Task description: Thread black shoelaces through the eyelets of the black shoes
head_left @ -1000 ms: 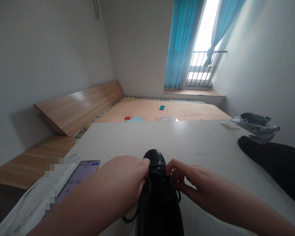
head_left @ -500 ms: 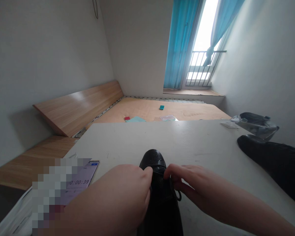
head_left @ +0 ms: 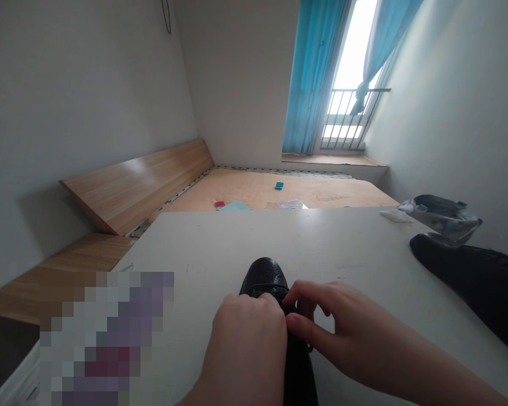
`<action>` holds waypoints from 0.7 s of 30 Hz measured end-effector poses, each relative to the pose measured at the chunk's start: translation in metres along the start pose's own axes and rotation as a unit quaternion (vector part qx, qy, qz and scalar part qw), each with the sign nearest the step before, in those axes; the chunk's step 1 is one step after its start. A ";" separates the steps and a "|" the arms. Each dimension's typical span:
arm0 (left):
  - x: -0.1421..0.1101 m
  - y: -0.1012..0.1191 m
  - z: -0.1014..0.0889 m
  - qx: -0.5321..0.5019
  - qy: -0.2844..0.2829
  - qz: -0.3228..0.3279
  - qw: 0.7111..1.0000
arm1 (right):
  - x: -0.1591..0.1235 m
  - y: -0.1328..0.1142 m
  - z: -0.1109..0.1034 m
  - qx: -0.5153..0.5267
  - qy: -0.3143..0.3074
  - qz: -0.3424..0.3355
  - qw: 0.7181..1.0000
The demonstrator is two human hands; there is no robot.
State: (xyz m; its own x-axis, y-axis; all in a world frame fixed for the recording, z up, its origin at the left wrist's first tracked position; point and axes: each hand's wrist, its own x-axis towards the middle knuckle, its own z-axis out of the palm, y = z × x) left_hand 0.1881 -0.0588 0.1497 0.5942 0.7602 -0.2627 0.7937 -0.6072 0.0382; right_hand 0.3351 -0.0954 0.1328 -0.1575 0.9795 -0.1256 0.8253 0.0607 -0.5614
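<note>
A black leather lace-up shoe [head_left: 265, 273] lies on the white table in front of me, its toe pointing away. My left hand [head_left: 249, 332] is closed over the front of its upper, back of the hand toward me, so its fingertips and whatever they grip are hidden. At the shoe's right edge, my right hand [head_left: 317, 316] has its bent index finger and thumb drawn close together against the lacing area. What lies between those fingertips is too dark to make out. A bit of black shoelace [head_left: 310, 349] shows below the right thumb.
Another black shoe [head_left: 469, 270] lies on the table [head_left: 203, 242] at the right, beside a crumpled clear plastic bag [head_left: 452, 220]. A blurred-out patch covers items at the left. Beyond the table is a bed [head_left: 254, 183] with small items on it.
My left hand has swung right and turned, now covering more of the shoe's upper. The right thumb has come forward toward the index finger at the shoe's edge.
</note>
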 end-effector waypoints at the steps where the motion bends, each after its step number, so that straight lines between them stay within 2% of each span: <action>1: 0.000 0.000 0.001 -0.005 0.018 -0.008 1.000 | 0.000 -0.002 0.001 -0.009 0.008 0.003 1.000; 7: 0.000 -0.004 0.005 -0.050 0.056 -0.002 0.997 | 0.000 -0.005 0.004 -0.057 0.021 -0.024 0.998; 16: -0.004 -0.005 -0.002 -0.034 0.065 -0.008 0.997 | 0.008 -0.008 0.003 -0.091 -0.018 -0.019 0.996; 21: -0.009 -0.023 -0.014 -0.045 0.138 0.034 0.989 | 0.003 -0.008 0.000 -0.046 0.057 -0.081 0.994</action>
State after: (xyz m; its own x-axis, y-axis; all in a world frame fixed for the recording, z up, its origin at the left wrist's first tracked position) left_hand 0.1661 -0.0484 0.1642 0.6502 0.7596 0.0156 0.7512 -0.6459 0.1363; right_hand 0.3283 -0.0925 0.1367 -0.2345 0.9705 0.0561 0.8413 0.2315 -0.4885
